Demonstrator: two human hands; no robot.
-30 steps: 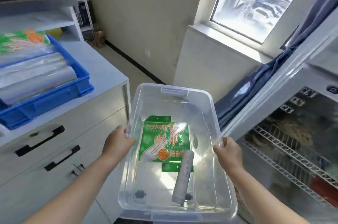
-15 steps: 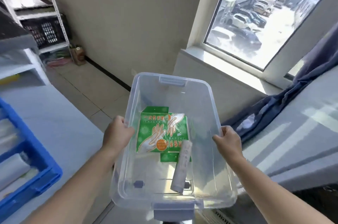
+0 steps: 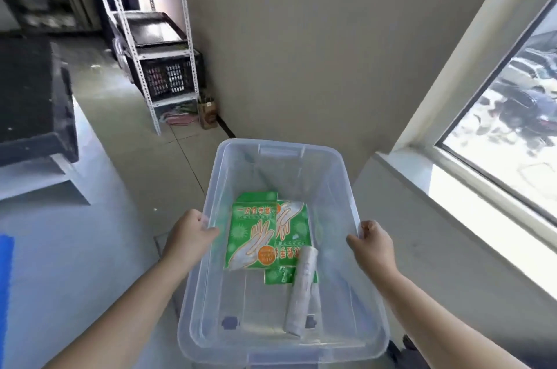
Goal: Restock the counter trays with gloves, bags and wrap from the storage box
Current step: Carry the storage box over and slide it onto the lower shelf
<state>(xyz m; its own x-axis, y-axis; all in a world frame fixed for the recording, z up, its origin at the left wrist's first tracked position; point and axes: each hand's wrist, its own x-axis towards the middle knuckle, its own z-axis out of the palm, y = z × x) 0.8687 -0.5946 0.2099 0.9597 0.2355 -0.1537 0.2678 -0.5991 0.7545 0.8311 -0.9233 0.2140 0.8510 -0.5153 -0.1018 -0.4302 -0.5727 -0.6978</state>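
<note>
I carry a clear plastic storage box (image 3: 328, 164) in front of me. My left hand (image 3: 188, 237) grips its left rim and my right hand (image 3: 372, 243) grips its right rim. Inside lie two green packs of disposable gloves (image 3: 253, 236), one overlapping the other, and a whitish roll (image 3: 301, 287) lying lengthwise at the right over the lower pack. The blue counter tray (image 3: 4, 293) shows only as a sliver at the left edge.
A pale counter (image 3: 60, 248) runs along the left with a black tray (image 3: 33, 97) on a raised shelf. A metal rack (image 3: 156, 37) holding a black crate (image 3: 170, 76) stands by the far wall. A window and sill (image 3: 452, 203) are on the right.
The view has swung left and upward, away from the cabinet and curtain toward the rack and far wall. The blue tray has slid almost out of sight. Both hands keep their hold on the box.
</note>
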